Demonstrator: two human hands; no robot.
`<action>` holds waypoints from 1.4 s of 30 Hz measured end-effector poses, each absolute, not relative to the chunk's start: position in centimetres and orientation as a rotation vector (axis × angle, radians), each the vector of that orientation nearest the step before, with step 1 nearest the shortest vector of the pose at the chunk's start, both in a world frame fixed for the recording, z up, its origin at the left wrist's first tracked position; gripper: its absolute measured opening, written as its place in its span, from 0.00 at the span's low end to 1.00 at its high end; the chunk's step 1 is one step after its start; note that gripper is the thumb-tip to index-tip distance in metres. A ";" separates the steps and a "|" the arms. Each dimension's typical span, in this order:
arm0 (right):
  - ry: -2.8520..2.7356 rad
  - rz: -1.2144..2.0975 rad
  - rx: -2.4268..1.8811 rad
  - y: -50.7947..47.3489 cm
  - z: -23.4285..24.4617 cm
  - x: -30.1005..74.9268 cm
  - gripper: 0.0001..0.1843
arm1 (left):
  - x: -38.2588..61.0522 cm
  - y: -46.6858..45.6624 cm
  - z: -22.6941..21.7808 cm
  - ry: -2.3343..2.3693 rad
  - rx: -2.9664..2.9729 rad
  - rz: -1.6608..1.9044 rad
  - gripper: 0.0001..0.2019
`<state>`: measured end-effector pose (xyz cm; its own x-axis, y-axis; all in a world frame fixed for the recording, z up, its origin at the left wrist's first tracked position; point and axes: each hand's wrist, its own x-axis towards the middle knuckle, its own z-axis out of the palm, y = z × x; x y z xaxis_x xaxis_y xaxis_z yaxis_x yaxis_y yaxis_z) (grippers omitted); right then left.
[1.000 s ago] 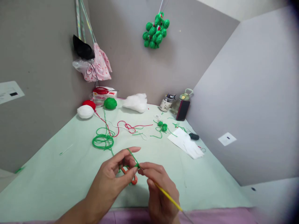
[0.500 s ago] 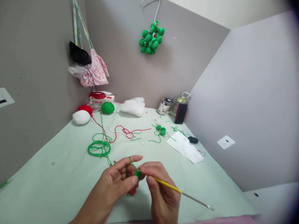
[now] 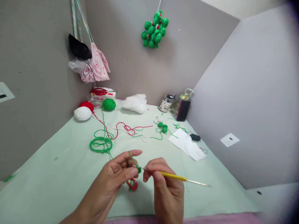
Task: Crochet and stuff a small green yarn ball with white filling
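My left hand point(image 3: 121, 171) pinches a small piece of green crochet point(image 3: 139, 170) between thumb and fingers. Green yarn runs over its raised index finger. An orange-red stitch marker point(image 3: 133, 184) hangs below the piece. In my right hand point(image 3: 164, 186) is a double-ended crochet hook with a yellow handle point(image 3: 174, 176), held like a pen. The hook's left tip meets the green piece and the yarn; its other metal end points right. The yarn leads back to a loose green coil point(image 3: 101, 145) on the table.
Behind lie a green yarn ball point(image 3: 109, 105), a white ball point(image 3: 83, 113), a red ball point(image 3: 86, 106) and white stuffing point(image 3: 134, 104). Small green crocheted balls point(image 3: 164, 128), white paper point(image 3: 187, 144) and a phone point(image 3: 183, 111) are at right. A green crocheted cluster point(image 3: 155, 31) hangs on the wall.
My right hand has shifted slightly right and the hook lies more level, its left tip now showing at the green piece. More of the stitch marker shows. The whole view has tilted a little.
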<state>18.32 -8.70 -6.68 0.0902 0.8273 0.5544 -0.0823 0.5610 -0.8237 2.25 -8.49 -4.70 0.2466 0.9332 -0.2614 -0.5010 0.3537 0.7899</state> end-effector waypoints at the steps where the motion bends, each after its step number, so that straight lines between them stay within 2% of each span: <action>1: -1.310 0.792 -0.722 -8.7 -6.9 18.2 0.11 | 2.3 -8.6 -4.6 0.815 0.659 1.068 0.22; 4: -1.338 0.766 -0.750 -9.1 -7.5 17.8 0.11 | 2.5 -8.9 -4.5 0.799 0.674 1.051 0.24; 11: -1.271 0.751 -0.788 -9.8 -8.1 18.1 0.11 | 2.2 -9.0 -5.2 0.721 0.585 1.053 0.22; 21: -1.008 1.124 -0.635 -9.7 -7.6 17.7 0.08 | 2.2 -9.2 -5.7 0.647 0.536 1.007 0.21; 34: -0.943 1.128 -0.698 -9.5 -8.0 18.4 0.08 | 2.0 -9.3 -5.1 0.577 0.438 0.959 0.20; 39: -1.015 1.144 -0.678 -9.8 -7.8 18.5 0.09 | 2.0 -9.4 -5.4 0.695 0.624 1.031 0.16; 42: -1.203 0.999 -0.711 -10.0 -7.8 18.2 0.09 | 2.2 -9.7 -5.7 0.774 0.789 1.075 0.16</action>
<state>18.23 -10.02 -7.84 0.0502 0.9076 0.4169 -0.2431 0.4160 -0.8763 2.23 -9.66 -5.72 0.2830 0.9465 -0.1551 -0.4476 0.2734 0.8514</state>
